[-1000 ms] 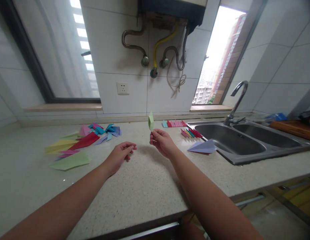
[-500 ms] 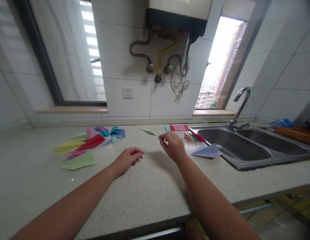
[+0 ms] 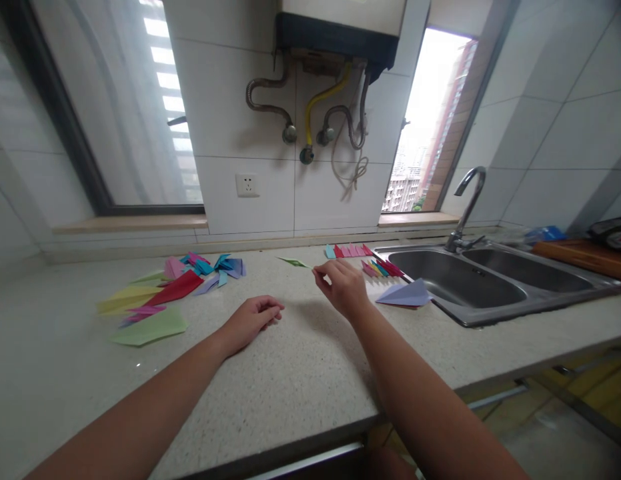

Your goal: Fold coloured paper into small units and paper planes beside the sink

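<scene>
green folded paper piece (image 3: 294,262) sits pinched by its right tip between thumb and forefinger of the right hand (image 3: 341,288), the grip narrow and closed on it. the piece lies nearly flat, its point aimed left, low over the speckled stone counter (image 3: 290,373) near the back wall; whether it touches the surface i cannot tell. a second ago it stood upright above the same fingers. half a second ago it had already tipped flat, and since then it has scarcely shifted. the left hand (image 3: 253,319) rests on the counter just left of the right, fingers loosely curled, its grip slack and holding nothing, much as in both earlier views. far to the left lies a heap of coloured paper sheets (image 3: 160,293). behind the right hand runs a row of pink and red folded pieces (image 3: 351,251), with a second multicoloured row (image 3: 383,269) just right of the hand, and a lavender folded sheet (image 3: 406,294) beside the steel sink (image 3: 455,283).
</scene>
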Demonstrator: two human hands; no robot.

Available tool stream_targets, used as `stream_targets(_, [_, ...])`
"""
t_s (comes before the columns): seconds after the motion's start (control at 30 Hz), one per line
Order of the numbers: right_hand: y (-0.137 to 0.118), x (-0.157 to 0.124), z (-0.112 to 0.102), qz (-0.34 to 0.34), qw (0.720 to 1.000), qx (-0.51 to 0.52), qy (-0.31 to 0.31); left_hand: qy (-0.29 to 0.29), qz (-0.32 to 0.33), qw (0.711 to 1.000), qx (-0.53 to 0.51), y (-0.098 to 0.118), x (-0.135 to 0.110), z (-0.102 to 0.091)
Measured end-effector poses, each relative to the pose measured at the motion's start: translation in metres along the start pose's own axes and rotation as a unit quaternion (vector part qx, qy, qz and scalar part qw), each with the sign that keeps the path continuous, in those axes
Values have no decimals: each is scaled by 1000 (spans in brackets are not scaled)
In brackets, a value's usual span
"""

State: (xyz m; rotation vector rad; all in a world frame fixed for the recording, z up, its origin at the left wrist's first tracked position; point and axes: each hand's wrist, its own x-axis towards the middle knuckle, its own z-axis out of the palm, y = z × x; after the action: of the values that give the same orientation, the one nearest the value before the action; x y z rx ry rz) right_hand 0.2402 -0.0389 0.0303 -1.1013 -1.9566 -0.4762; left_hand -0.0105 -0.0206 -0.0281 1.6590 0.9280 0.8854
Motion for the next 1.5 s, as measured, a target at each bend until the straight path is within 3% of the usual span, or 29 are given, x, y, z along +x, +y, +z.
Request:
stream_targets(0.17, [54, -6, -6, 167, 981, -88, 51, -19, 8, 998, 64, 2, -2, -1])
stream_targets(0.3, [97, -15, -8, 333, 927, -170, -23, -33, 18, 994, 106, 5, -4, -1])
stream_targets(0.43, [115, -21, -7, 410, 871, -240, -124, -49, 23, 988, 147, 9, -7, 1])
stream_targets(0.57, [122, -22, -7, 439, 841, -266, -174, -59, 40, 975, 210, 14, -8, 3])
stream_targets(0.83, [129, -22, -1, 464, 813, -287, -205, -69, 39, 967, 243, 10, -3, 0])
stream_targets(1.13, [135, -23, 3, 493, 790, -302, -206, -77, 32, 963, 257, 8, -2, -1])
stream_targets(1.5, [139, -23, 4, 509, 785, -287, -205, -73, 38, 962, 260, 8, -3, 0])
